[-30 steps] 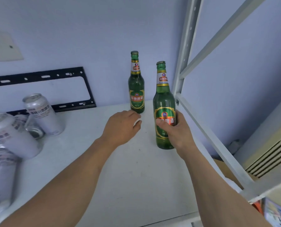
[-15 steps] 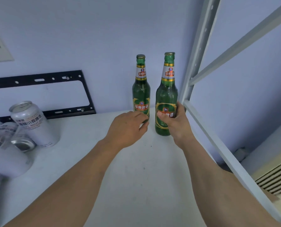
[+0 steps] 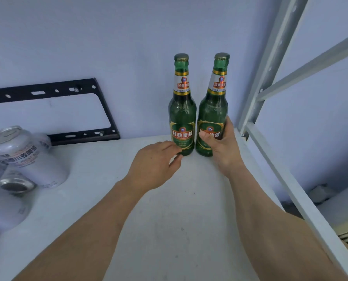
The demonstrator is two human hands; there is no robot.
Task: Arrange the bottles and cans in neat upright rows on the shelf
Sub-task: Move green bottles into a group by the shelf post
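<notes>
Cans (image 3: 25, 159), white and silver, heaped at far left of white shelf (image 3: 169, 230), some tipped over, count unclear in the blur; black bracket (image 3: 100, 110) on wall behind; left hand (image 3: 154, 165) loosely curled, fingertips at base of left green bottle (image 3: 182, 114), seemingly holding nothing; right green bottle (image 3: 213, 110) upright just beside it, gripped low by right hand (image 3: 221, 145), thumb across label; grey shelf post (image 3: 270, 63) at right.

— What moved?
— The right hand (image 3: 219, 147) carried its bottle (image 3: 212, 118) back to the wall, beside the other bottle (image 3: 182, 116).
— And the left hand (image 3: 154, 165)?
— It followed, fingertips reaching that bottle's base.
</notes>
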